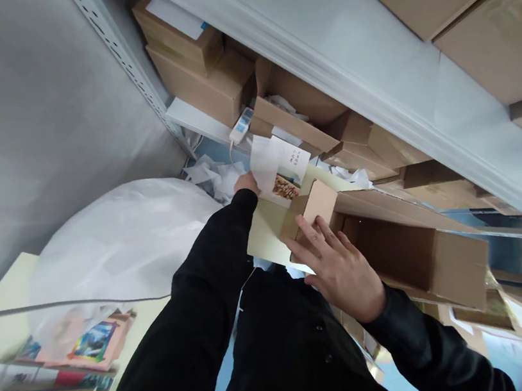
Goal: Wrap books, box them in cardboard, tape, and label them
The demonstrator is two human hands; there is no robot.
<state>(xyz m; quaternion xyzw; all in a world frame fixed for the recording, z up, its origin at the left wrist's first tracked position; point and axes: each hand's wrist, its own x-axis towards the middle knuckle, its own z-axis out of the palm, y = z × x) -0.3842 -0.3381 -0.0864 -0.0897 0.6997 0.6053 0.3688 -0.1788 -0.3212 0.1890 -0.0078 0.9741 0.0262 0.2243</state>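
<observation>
My left hand (246,183) is at the left edge of a white printed sheet (292,157), which carries a few handwritten characters and a photo of food. Its fingers seem closed on that edge, though they are partly hidden. My right hand (342,268) lies with fingers spread against the near end of an open cardboard box (458,265). Its fingertips touch a raised end flap (320,200). The inside of the box is dark, and its far flap sticks out to the right. Both rest over a pale yellow tabletop (265,227).
A big white plastic bag (121,234) bulges on the left. A metal shelf (317,39) slants across above, with an open carton (297,109) and other boxes beneath. A white power strip (241,126) hangs near them. Crumpled white paper (219,177) lies behind my left hand.
</observation>
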